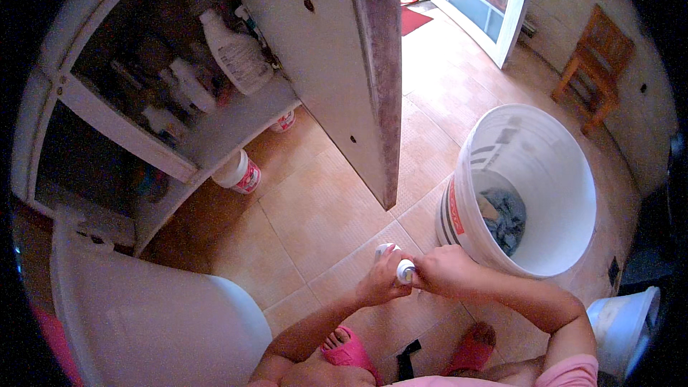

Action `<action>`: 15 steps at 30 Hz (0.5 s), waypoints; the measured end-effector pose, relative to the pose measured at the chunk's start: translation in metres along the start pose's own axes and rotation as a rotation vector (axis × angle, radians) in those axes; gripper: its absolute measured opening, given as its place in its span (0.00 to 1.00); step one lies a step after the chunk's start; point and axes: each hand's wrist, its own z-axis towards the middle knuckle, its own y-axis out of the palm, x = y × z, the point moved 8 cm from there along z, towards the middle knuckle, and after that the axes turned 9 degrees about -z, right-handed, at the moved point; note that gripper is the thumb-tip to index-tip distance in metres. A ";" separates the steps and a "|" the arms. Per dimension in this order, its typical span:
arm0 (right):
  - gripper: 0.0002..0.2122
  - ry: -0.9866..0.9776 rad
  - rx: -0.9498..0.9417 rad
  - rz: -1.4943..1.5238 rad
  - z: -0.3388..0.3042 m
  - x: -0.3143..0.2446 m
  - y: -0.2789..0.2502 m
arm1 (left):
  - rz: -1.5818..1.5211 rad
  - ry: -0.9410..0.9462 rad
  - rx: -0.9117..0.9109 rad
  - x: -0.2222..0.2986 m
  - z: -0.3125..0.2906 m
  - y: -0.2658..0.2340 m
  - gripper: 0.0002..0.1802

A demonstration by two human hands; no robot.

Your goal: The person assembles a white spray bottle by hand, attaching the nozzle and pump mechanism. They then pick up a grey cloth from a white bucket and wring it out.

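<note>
Head view, white bottle [387, 249]: being held above the tiled floor [315, 218], left of the bucket [559, 179].
Left hand [382, 283]: clasping the bottle.
Right hand [443, 269]: curling near the white cap [406, 269]; whether it is pinching, one cannot tell.
Bucket: holding grey cloth [512, 209].
Cabinet [236, 129]: standing open, upper left.

We have a cabinet [132, 133] ahead on the left — bottles [242, 59] on its shelf, a tub [240, 173] on the floor by its foot, another behind. Its door [319, 64] juts out before us. Right of that stands a bucket [562, 208] with cloth [507, 223] at its bottom; behind the bucket, a chair [596, 61]. Farthest off, a mat [414, 21] lies left of the room door [481, 3]. Near us stand a bin [158, 315] left and a pail [618, 322] right — and between our left hand [380, 281] and right hand [446, 272], a bottle [405, 270].
</note>
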 end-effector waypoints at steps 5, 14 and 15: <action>0.15 -0.014 -0.057 -0.016 -0.007 0.002 -0.002 | 0.002 -0.040 -0.176 0.021 0.012 0.006 0.31; 0.10 0.139 0.034 -0.100 -0.008 0.011 0.019 | 0.037 -0.061 -0.220 0.009 0.010 0.018 0.28; 0.09 0.141 0.026 -0.048 -0.010 0.014 0.021 | 0.047 -0.053 -0.206 0.009 0.009 0.018 0.28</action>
